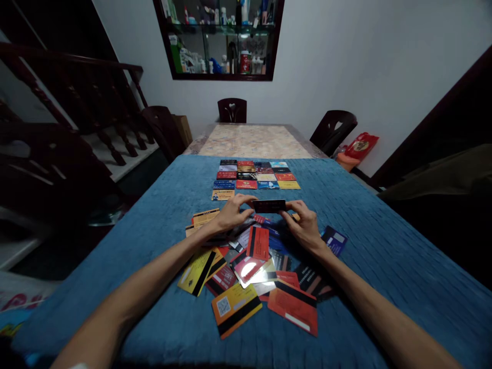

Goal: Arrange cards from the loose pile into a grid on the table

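My left hand and my right hand together hold a dark card by its two short ends, just above the blue cloth. Below my hands lies a loose heap of plastic cards in red, orange, yellow and black, many with magnetic stripes up. Beyond the held card, several cards lie in neat rows, face up. A single yellow card ends the nearest row at the left.
The blue textured cloth covers the near table. A marble-topped table continues behind it, with dark chairs around. A stair railing stands left; a glass cabinet hangs on the wall.
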The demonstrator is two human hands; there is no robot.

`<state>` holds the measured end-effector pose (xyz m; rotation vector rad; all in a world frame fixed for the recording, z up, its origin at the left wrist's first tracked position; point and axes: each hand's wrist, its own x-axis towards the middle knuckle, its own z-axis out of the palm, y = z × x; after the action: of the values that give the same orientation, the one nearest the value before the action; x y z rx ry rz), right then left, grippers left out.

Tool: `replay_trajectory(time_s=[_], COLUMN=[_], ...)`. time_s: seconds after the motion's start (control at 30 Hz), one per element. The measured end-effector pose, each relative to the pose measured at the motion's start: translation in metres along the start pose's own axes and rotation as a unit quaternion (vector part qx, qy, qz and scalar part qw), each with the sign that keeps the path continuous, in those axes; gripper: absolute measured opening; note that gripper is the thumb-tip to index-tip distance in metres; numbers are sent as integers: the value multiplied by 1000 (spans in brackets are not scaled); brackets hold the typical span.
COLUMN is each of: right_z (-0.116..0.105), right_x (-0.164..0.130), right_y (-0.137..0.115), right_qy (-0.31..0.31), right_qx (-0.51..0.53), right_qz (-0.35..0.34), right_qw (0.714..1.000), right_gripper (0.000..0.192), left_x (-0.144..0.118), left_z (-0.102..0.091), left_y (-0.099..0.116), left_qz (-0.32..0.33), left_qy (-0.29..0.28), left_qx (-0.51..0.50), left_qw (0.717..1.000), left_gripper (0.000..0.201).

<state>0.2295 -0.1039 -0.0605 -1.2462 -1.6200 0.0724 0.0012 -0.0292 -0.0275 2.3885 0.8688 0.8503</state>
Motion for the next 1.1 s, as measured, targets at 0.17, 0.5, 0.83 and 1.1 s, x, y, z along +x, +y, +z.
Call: replay_trajectory(time_s=[0.17,0.5,0.83,1.1], right_z=[-1,6,7,13], right_x=[1,-3,2,9], right_y=[-6,-7,-16,-15], right_qy=[24,11,-5,-5], right_qx=[2,-26,-231,-302], right_qz=[-25,-67,-197,-243], right_qw=[999,997,953,922], right_gripper=[9,26,51,41], left_x=[-1,0,0,2], left_z=[0,-2,-2,-6], left_y=[7,8,1,-4], left_qz=[8,13,11,8], left_qy=[29,61,70,75], left_qx=[-19,-9,2,7], left_qw=[999,998,998,997], left_gripper=[37,12,19,27])
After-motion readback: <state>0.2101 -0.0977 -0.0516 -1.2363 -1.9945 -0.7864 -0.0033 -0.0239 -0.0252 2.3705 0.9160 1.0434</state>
